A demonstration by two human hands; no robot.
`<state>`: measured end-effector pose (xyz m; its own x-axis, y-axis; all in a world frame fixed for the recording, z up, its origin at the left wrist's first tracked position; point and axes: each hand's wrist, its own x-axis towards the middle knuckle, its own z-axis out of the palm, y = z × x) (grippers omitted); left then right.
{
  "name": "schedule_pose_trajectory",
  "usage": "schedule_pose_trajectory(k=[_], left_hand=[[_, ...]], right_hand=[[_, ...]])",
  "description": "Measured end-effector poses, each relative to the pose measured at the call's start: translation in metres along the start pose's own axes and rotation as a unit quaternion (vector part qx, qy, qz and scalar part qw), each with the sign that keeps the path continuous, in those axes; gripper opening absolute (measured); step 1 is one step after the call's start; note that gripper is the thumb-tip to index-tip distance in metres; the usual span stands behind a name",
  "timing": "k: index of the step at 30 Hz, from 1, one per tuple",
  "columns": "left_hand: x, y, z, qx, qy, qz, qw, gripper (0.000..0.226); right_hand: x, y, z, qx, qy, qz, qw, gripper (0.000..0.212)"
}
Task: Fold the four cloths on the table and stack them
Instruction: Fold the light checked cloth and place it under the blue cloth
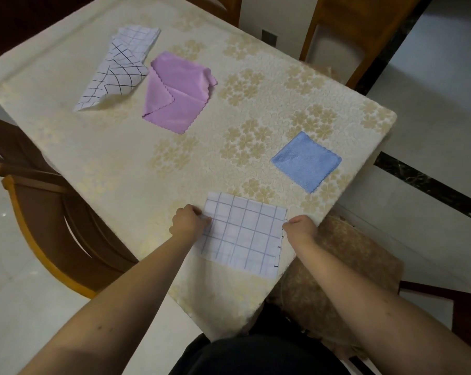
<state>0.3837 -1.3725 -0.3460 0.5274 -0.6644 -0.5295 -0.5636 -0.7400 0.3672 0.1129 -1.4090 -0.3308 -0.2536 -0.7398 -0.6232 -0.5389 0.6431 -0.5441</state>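
A white cloth with a blue grid [244, 234] lies folded flat at the near edge of the table. My left hand [189, 220] pinches its left edge, and my right hand [300, 226] pinches its right edge. A blue cloth [307, 161] lies folded into a small square at the right. A pink cloth [175, 93] lies loosely crumpled farther back. Beside the pink one, at the far left, a white cloth with a black grid [118, 69] lies rumpled.
The table [120, 163] has a cream floral cover. Wooden chairs stand at the left [53, 212] and at the far right [345, 31]. A cushioned seat [337, 266] is below the table's right corner. The floor is pale tile.
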Motion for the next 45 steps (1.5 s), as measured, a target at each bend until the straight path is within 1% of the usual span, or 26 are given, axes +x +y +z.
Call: schedule_pose_trajectory(k=[1,3,6,8,11,12,14,16,18,20,22,25,27,30,32,35,36,38,39,41,43,45], left_hand=[[0.001,0.000,-0.001,0.010,-0.008,0.003,1.000,0.042],[0.001,0.001,-0.002,0.024,-0.021,0.006,0.999,0.039],[0.000,0.000,-0.002,0.010,-0.022,0.023,0.999,0.030],[-0.002,0.001,-0.002,-0.046,-0.032,0.046,0.997,0.026],[-0.008,0.005,-0.005,-0.161,-0.070,0.060,0.983,0.037],[-0.008,0.005,-0.005,-0.169,-0.079,0.060,0.981,0.039],[-0.007,0.006,-0.007,-0.139,-0.077,0.076,0.984,0.035],[-0.004,0.007,-0.010,-0.093,-0.061,0.131,0.985,0.033],[-0.001,0.011,-0.013,-0.047,-0.060,0.196,0.978,0.039],[0.003,0.017,-0.014,-0.002,-0.073,0.243,0.967,0.044],[0.007,0.027,-0.012,0.038,-0.082,0.274,0.958,0.046],[0.010,0.043,-0.006,0.111,-0.104,0.312,0.938,0.044],[0.011,0.052,-0.002,0.134,-0.109,0.314,0.933,0.035],[0.014,0.057,-0.001,0.136,-0.115,0.301,0.937,0.023],[0.013,0.056,-0.002,0.127,-0.125,0.300,0.937,0.025],[0.007,0.050,-0.005,0.099,-0.166,0.282,0.940,0.042],[0.006,0.047,-0.004,0.111,-0.170,0.282,0.937,0.040],[0.004,0.042,-0.001,0.158,-0.169,0.289,0.929,0.026],[0.002,0.040,-0.001,0.174,-0.171,0.287,0.926,0.023],[-0.002,0.037,0.000,0.190,-0.173,0.284,0.924,0.022],[-0.006,0.034,-0.001,0.164,-0.170,0.277,0.931,0.021],[-0.012,0.031,-0.010,0.070,-0.162,0.238,0.955,0.015]], right_hand=[[0.000,0.000,0.001,0.016,0.011,0.003,1.000,0.025],[0.002,0.001,0.006,0.017,0.027,-0.036,0.999,0.029],[0.003,-0.002,0.012,-0.059,0.047,-0.128,0.989,0.042],[0.001,-0.007,0.014,-0.103,0.048,-0.172,0.979,0.047],[-0.001,-0.015,0.018,-0.177,0.014,-0.222,0.959,0.053],[0.000,-0.017,0.019,-0.195,0.006,-0.230,0.953,0.054],[0.002,-0.021,0.021,-0.214,-0.013,-0.225,0.950,0.058],[0.005,-0.022,0.021,-0.229,-0.026,-0.210,0.950,0.060],[0.007,-0.021,0.018,-0.249,-0.021,-0.207,0.946,0.058],[0.008,-0.018,0.014,-0.272,-0.006,-0.218,0.937,0.052],[0.009,-0.015,0.011,-0.283,0.014,-0.232,0.931,0.043],[0.008,-0.014,0.006,-0.259,0.037,-0.254,0.931,0.028],[0.006,-0.014,0.004,-0.254,0.046,-0.280,0.925,0.024],[0.006,-0.016,0.000,-0.244,0.064,-0.305,0.918,0.025],[0.006,-0.017,-0.001,-0.229,0.068,-0.313,0.919,0.026],[0.002,-0.017,-0.001,-0.199,0.074,-0.325,0.922,0.030],[0.000,-0.017,0.000,-0.187,0.077,-0.326,0.924,0.031],[-0.005,-0.014,0.001,-0.168,0.080,-0.313,0.931,0.033],[-0.007,-0.011,0.001,-0.161,0.080,-0.305,0.935,0.033],[-0.010,-0.002,0.001,-0.144,0.079,-0.298,0.940,0.033],[-0.012,0.007,0.001,-0.126,0.076,-0.294,0.944,0.032],[-0.015,0.012,0.001,-0.107,0.078,-0.289,0.948,0.031]])
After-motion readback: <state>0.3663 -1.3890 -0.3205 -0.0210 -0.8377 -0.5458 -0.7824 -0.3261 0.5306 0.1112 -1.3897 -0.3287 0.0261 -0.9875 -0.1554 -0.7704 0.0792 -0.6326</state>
